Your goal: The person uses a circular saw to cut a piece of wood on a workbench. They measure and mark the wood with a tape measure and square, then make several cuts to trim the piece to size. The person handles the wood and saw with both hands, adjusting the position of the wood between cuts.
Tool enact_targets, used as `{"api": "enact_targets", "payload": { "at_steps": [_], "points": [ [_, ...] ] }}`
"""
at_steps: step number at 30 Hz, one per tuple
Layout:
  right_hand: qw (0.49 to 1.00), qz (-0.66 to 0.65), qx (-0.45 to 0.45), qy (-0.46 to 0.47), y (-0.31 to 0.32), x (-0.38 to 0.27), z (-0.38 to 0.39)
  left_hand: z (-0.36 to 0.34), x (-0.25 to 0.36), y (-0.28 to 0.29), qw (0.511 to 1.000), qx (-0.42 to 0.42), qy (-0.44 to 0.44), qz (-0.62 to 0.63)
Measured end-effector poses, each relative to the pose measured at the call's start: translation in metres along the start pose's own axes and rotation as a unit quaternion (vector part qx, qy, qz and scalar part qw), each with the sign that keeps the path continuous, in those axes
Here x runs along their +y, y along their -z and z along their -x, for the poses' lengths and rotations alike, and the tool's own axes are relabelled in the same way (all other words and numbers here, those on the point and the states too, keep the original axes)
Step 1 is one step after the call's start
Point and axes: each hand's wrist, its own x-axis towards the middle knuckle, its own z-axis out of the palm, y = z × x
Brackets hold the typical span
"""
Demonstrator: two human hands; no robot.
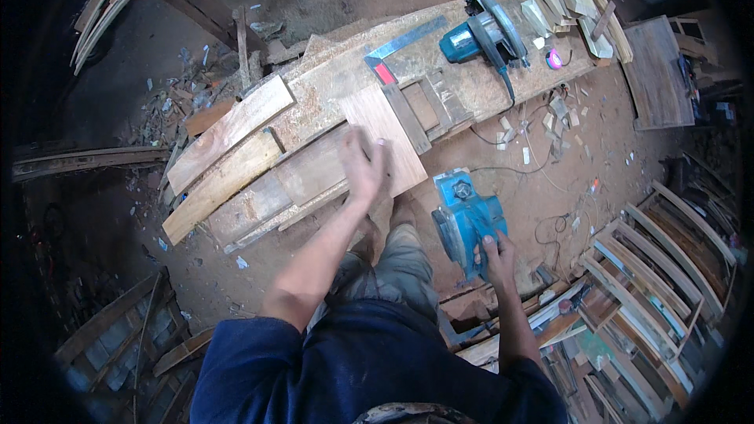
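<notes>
My left hand (361, 161) lies on a pale, flat wooden board (397, 122) on the workbench, its fingers and thumb apart. Off the bench's near side, my right hand (496, 253) grips the handle of a blue electric planer (463, 212). A metal square (404, 38) with a red marked part rests just beyond the board, and longer planks (228, 141) lie to the left along the bench.
A blue circular saw (475, 39), a small pink round object (554, 59) and wood offcuts (581, 0) occupy the bench's right end. Curved wooden frames (644, 259) are stacked at lower right. Cords and scraps (558, 118) litter the floor.
</notes>
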Motion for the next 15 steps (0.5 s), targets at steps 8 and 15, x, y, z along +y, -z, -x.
{"api": "enact_targets", "payload": {
  "at_steps": [8, 15],
  "points": [
    [0.991, 0.125, -0.044, 0.029, -0.005, -0.002, 0.012, 0.032, 0.087, 0.024, 0.849, -0.377, -0.369, 0.031],
    [0.985, 0.161, -0.05, 0.019, -0.023, -0.009, 0.02, 0.049, 0.077, 0.037, 0.834, -0.376, -0.401, -0.051]
  ]
}}
